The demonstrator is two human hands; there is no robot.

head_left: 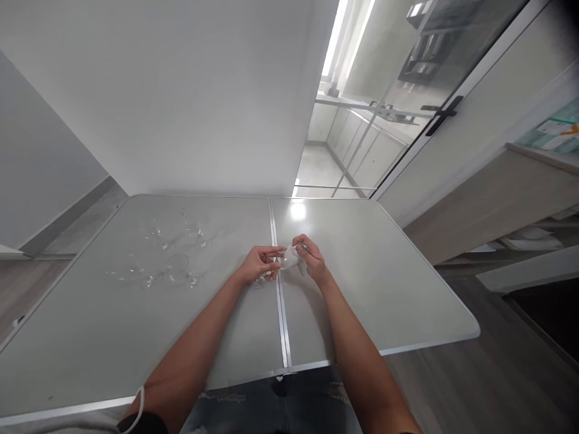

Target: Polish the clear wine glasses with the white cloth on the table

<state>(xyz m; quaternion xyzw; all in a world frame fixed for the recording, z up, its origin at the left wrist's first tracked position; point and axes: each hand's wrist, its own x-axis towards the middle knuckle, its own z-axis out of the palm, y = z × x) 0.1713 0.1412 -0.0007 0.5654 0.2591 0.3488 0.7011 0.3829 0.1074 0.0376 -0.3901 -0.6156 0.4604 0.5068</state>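
Note:
Both my hands meet over the middle seam of a grey folding table (371, 283). My left hand (257, 264) is closed around the lower part of a clear wine glass (271, 272). My right hand (312, 258) pinches a small white cloth (290, 258) against the glass's bowl. The glass is tilted on its side between the two hands and is partly hidden by the fingers and the cloth.
Several clear stemmed glasses (174, 265) lie and stand on the left half of the table. A white wall rises behind the table. A glass sliding door (407, 90) opens to a kitchen at the back right. A wooden shelf unit (520, 193) stands on the right.

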